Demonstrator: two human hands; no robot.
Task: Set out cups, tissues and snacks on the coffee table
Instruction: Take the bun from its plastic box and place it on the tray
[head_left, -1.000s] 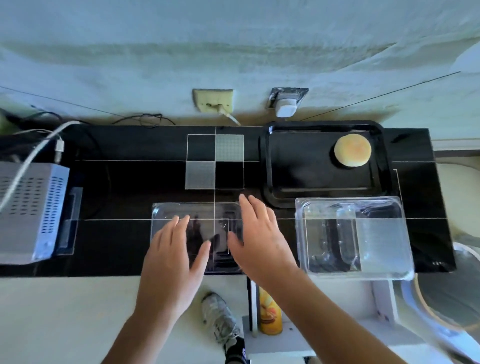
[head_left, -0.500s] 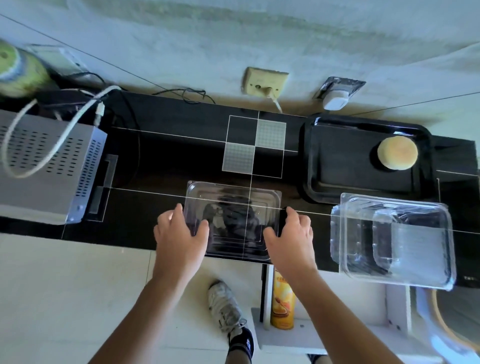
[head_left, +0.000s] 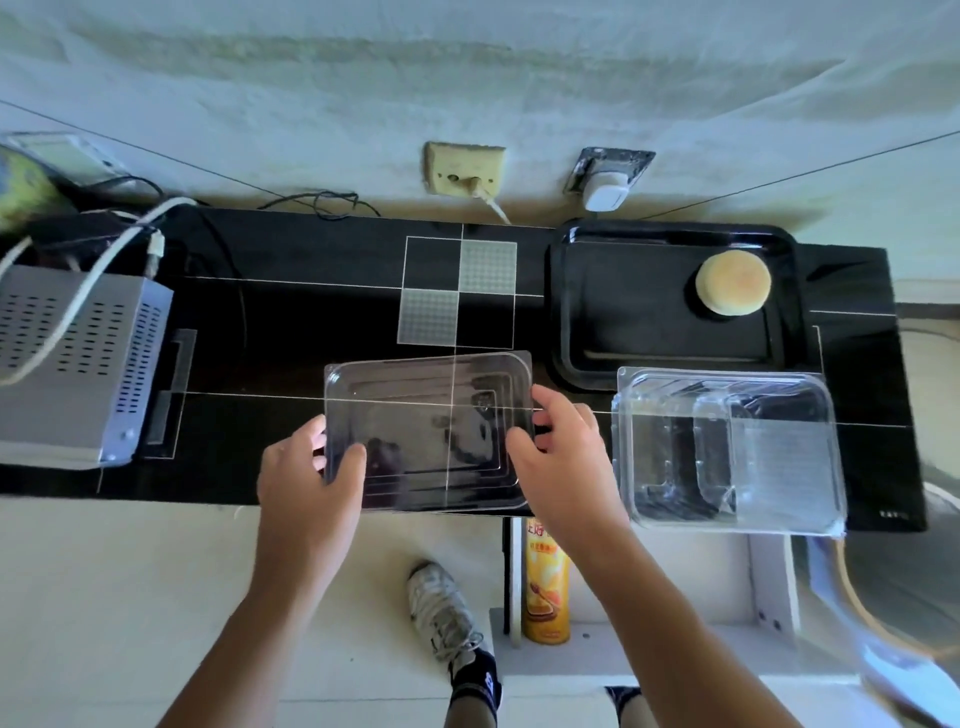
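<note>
A clear plastic lid (head_left: 431, 431) is held over the front edge of the black table (head_left: 291, 322). My left hand (head_left: 306, 483) grips its left side and my right hand (head_left: 566, 462) grips its right side, thumbs on top. To the right sits an empty clear plastic container (head_left: 727, 447). Behind it lies a black tray (head_left: 623, 312) with one round yellow bun (head_left: 733, 283) in its right part.
A grey perforated metal box (head_left: 72, 364) with white cables stands at the table's left end. Wall sockets (head_left: 465, 169) with plugs sit behind the table. Below the table edge stand a yellow snack can (head_left: 545, 587) on a white shelf and my shoe (head_left: 441, 613).
My hands went from resting flat on the lid to gripping its two sides. The lid now looks slightly raised and tilted. The camera view has shifted a little.
</note>
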